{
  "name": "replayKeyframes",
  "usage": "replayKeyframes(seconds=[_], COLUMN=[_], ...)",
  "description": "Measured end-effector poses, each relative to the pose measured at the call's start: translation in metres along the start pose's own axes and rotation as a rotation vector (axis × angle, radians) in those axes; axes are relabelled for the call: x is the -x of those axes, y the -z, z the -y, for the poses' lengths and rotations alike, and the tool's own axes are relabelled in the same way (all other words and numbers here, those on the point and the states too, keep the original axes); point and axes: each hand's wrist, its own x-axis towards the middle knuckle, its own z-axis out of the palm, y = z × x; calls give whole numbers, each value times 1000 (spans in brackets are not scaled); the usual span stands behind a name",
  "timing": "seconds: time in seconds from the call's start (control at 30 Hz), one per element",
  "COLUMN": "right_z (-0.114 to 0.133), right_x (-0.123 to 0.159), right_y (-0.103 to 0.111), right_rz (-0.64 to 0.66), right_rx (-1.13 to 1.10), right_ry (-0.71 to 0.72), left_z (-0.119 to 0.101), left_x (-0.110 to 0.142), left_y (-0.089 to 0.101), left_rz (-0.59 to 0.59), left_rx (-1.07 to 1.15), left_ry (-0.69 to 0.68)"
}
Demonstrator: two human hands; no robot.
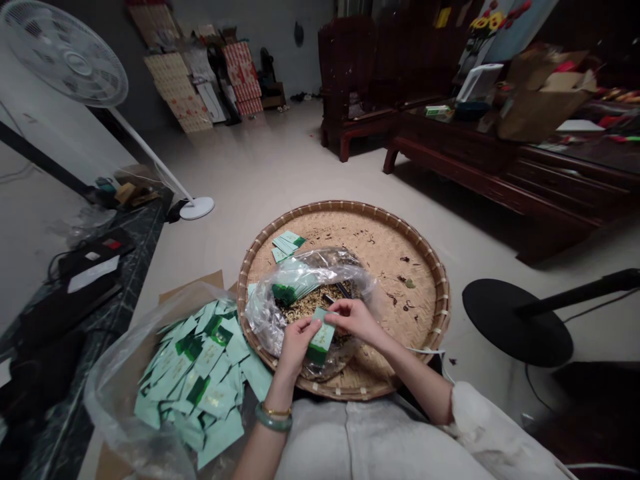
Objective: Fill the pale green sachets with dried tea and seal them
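Note:
A light-green packet (pixel 321 339) with a darker green lower end is held between both hands above a clear plastic bag (pixel 260 320). My left hand (pixel 299 343) pinches its left side, and my right hand (pixel 354 319) has its fingers closed at the top right corner. Inside the bag lie loose tan grains (pixel 303 307), more green packets (pixel 299 279) and a dark stick-like object (pixel 343 289). The bag rests on a round woven bamboo tray (pixel 415 267). A few packets (pixel 289 244) lie on the tray's far left part.
To the left, a large plastic bag (pixel 113 380) holds many green packets (pixel 200 370). A white fan (pixel 197 208) stands beyond it by a dark marble ledge (pixel 145 247). At right are a black round base (pixel 515 323) and a dark wooden table (pixel 460 157).

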Motion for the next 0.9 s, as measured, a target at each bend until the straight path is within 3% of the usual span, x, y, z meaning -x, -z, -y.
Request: replayKeyframes(seconds=[0.13, 0.3, 0.37, 0.43, 0.53, 0.63, 0.7, 0.9], right_z=[-3, -13, -14, -14, -16, -22, -24, -15], right_x=[-1, -4, -5, -6, -7, -10, -13, -20], right_y=[-1, -2, 0, 5, 14, 16, 13, 4], right_rz=[14, -19, -67, -172, -288, -279, -258, -238], right_rx=[25, 123, 194, 335, 719, 1100, 1233, 1272], right_ry=[17, 90, 135, 246, 400, 311, 214, 125], left_z=[2, 8, 10, 11, 9, 6, 5, 4], left_x=[0, 4, 4, 3, 1, 1, 2, 8], left_y=[-1, -3, -4, -4, -4, -4, -4, 0], left_rz=[-50, 88, 82, 34, -23, -30, -24, -1], left_rx=[49, 36, 31, 56, 98, 110, 112, 113], left_ry=[-12, 135, 175, 169, 147, 128, 116, 89])
